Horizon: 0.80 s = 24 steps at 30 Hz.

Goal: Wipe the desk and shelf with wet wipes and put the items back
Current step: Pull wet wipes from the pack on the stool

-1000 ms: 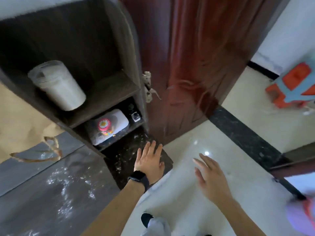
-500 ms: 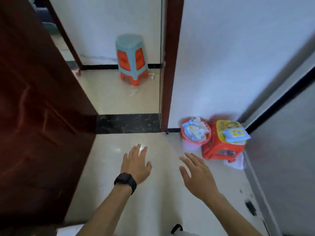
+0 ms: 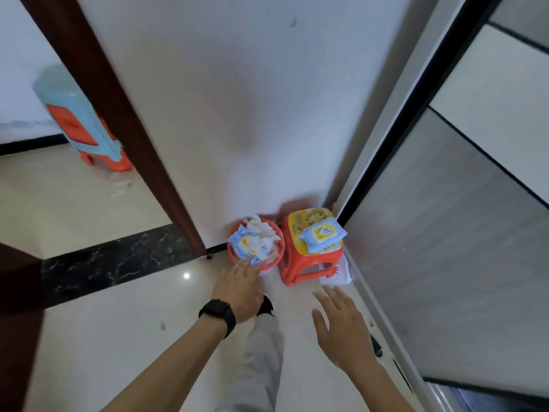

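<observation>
A person looked down at a pale tiled floor (image 3: pixel 124 337) in a room corner. Two hands were in view. The left hand (image 3: pixel 239 288), with a black watch (image 3: pixel 218 315) on its wrist, reached forward with fingers released and flat, its fingertips at the near rim of one red bin (image 3: pixel 269 264); whether they touched it could not be told. The bin held crumpled white wipes and one blue wipe packet (image 3: pixel 242 243). Just right of the bin stood one red stool (image 3: pixel 309 263) with a yellow top, against the wall. One blue-and-yellow wipes pack (image 3: pixel 323 233) lay on the stool's far right corner. The right hand (image 3: pixel 344 328) hovered open, empty, fingers spread, near the stool's front right edge. A second stool (image 3: pixel 74 114), teal and orange, stood well apart beyond a dark door frame (image 3: pixel 118 114). Open floor lay left of the hands; a grey sliding panel (image 3: pixel 445 248) closed off the right side.
</observation>
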Motion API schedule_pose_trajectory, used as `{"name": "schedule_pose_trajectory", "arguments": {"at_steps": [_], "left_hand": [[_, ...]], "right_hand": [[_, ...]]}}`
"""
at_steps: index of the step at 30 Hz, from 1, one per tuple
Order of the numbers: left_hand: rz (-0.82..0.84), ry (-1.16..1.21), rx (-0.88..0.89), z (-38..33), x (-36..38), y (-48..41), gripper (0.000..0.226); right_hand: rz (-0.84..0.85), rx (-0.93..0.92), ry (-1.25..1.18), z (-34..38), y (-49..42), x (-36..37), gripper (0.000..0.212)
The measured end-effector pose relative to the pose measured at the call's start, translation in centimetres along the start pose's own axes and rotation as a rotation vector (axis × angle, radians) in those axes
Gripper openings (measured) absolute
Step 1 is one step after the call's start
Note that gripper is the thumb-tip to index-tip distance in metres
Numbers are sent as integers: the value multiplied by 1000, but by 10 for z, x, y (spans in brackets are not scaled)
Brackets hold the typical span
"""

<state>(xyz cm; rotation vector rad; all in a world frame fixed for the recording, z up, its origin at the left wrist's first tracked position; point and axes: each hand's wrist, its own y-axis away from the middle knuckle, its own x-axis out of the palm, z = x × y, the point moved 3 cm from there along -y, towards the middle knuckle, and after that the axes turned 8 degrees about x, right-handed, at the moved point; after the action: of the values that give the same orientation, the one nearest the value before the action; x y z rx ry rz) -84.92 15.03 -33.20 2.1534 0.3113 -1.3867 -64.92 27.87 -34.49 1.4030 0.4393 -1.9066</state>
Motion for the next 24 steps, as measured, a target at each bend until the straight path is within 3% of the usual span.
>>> {"name": "schedule_pose_trajectory", "arguments": {"at_steps": [11, 15, 18, 22, 24], "left_hand": [[337, -35, 96, -29, 45, -280, 63], [346, -24, 155, -38, 73, -362, 68], [357, -27, 159, -39, 106, -422, 70], [356, -74, 183, -40, 165, -486, 74], [353, -71, 178, -43, 198, -511, 78]], "right_hand": [[157, 258, 86, -99, -211, 20, 50], [275, 306, 62, -145, -267, 61, 60], [400, 378, 42, -181, -311, 103, 49], [465, 390, 56, -218, -362, 158, 73], [507, 351, 59, -235, -383, 183, 63]]}}
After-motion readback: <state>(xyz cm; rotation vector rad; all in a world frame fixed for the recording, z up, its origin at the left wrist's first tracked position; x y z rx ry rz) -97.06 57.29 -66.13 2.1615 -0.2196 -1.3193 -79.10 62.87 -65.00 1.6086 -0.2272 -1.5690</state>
